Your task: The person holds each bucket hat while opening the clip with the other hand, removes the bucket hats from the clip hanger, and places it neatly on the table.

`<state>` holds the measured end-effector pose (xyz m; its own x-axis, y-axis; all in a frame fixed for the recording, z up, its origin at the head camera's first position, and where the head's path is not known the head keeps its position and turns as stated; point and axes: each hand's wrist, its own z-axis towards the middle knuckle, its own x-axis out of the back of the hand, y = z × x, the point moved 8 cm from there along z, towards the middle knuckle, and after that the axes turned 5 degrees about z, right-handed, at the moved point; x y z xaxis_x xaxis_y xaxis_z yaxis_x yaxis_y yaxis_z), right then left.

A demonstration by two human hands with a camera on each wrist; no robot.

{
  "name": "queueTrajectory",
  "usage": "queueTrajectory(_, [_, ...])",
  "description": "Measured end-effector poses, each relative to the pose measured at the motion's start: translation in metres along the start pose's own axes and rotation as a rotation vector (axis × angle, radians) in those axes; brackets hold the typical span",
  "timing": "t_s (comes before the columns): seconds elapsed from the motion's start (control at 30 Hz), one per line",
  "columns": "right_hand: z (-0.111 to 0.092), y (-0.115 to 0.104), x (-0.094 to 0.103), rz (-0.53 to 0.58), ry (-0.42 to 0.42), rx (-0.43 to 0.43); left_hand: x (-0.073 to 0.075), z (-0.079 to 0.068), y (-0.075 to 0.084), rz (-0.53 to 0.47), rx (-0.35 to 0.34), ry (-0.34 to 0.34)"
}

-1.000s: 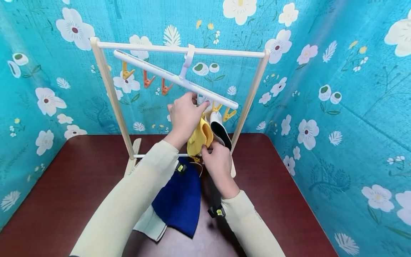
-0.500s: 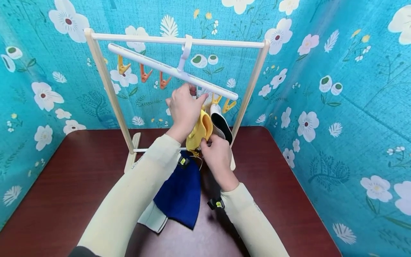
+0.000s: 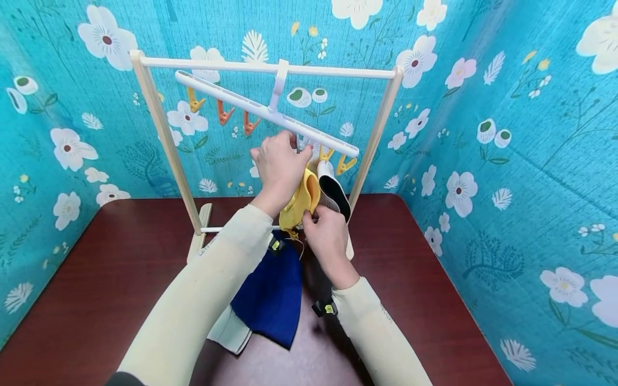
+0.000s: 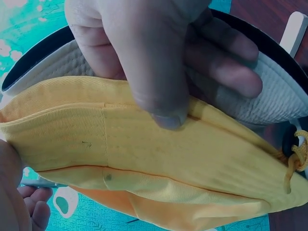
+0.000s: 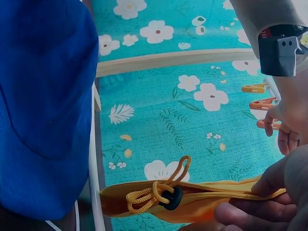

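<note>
Curtain [image 3: 507, 161]: teal cloth, printed with white flowers, softly wrinkled, spanning the top and both sides of the frame.
Table [image 3: 401, 268]: smooth dark red, back corners rounded, a pale sheen at lower middle.
Rack [image 3: 166, 139]: pale wooden posts left and right of centre, joined by slim white rails.
Sleeves [image 3: 212, 279]: cream, fitted, reaching up from the bottom edge.
Hanger [image 3: 267, 113]: slim white bar hooked over the top rail, sloping down to the right, bearing the clips.
Blue cloth [image 3: 275, 295]: deep blue, curved at the edges, lying at lower centre.
Yellow hat [image 3: 298, 202]: at centre, below the hanger's lower half; its mouth gapes rightward, showing an orange-yellow inside, the fabric finely ribbed.
White hat [image 3: 334, 190]: just right of it, below a yellow clip, stitched outside, black within.
Left hand [image 3: 281, 166]: at upper centre, pinching a grey clip [image 3: 298, 142]; whether that clip bites the yellow hat, I can't tell.
Right hand [image 3: 327, 233]: thumb and fingers gripping the yellow hat's brim.
Pale cloth [image 3: 232, 329]: folded, peeking from beneath the blue.
Cord [image 5: 144, 197]: braided yellow loops through a round black toggle [image 5: 171, 197].
</note>
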<state>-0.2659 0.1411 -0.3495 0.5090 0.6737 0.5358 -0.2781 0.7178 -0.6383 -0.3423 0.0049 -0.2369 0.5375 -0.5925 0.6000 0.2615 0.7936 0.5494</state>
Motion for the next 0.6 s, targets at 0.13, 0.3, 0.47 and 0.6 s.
queueTrajectory(0.13, [0.0009,-0.0003,0.0012,0.012,0.008,0.020,0.0000,0.0006,0.0006,-0.006,-0.008,-0.009])
queueTrajectory(0.3, [0.0010,-0.0004,0.0016,0.017,0.013,0.039,-0.0009,0.0013,-0.0007,-0.011,-0.013,-0.022])
queueTrajectory(0.47, [0.0001,-0.0004,0.0021,0.019,0.023,0.056,-0.0025,0.0008,-0.0023,-0.026,-0.023,-0.023])
queueTrajectory(0.6, [0.0003,-0.0017,0.0035,0.012,0.040,0.082,-0.0018,0.0011,-0.0019,-0.044,-0.030,-0.020])
